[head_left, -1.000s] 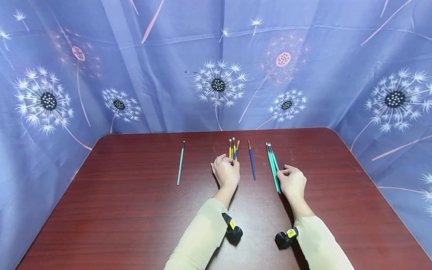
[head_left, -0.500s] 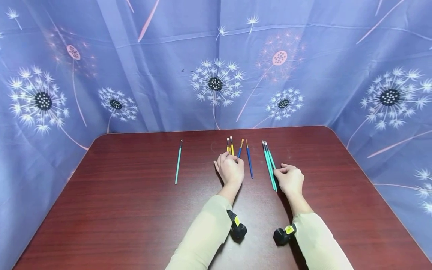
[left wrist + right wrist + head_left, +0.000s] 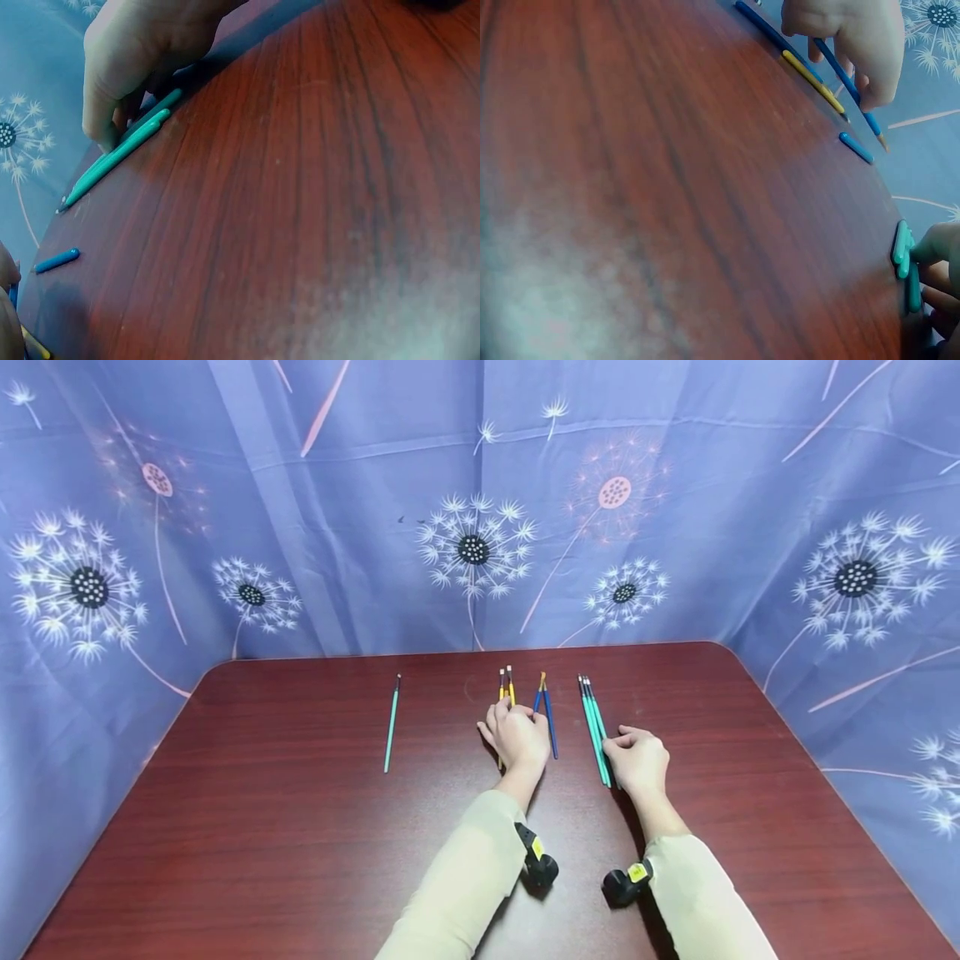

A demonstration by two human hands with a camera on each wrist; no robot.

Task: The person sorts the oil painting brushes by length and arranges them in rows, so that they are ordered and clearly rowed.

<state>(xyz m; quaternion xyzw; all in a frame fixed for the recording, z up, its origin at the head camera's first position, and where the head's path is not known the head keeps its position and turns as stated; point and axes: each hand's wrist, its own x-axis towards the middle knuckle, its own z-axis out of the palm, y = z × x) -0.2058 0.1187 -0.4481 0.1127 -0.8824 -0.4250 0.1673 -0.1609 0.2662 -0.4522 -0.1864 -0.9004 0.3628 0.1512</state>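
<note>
My left hand [image 3: 517,737] pinches a blue paintbrush [image 3: 847,79] by its handle, bristles pointing away, its tip meeting that of another blue paintbrush [image 3: 552,727] on the table. Beneath and left of this hand are yellow paintbrushes [image 3: 512,687], partly hidden by it. In the right wrist view one more blue paintbrush [image 3: 769,30] lies along a yellow one. My right hand [image 3: 639,762] has thumb and fingers pinched at the outer one of several teal paintbrushes [image 3: 588,714], which lie side by side; the fingers cover part of it.
A single teal paintbrush [image 3: 391,731] lies apart on the left of the brown wooden table [image 3: 300,843]. Behind the table's far edge hangs a blue dandelion-print curtain [image 3: 360,527]. Both wrists carry small black cameras.
My left hand has moved right with the blue paintbrush, away from the yellow ones, until its tip meets the other blue paintbrush. My right hand stays by the teal paintbrushes. The view has shifted slightly.
</note>
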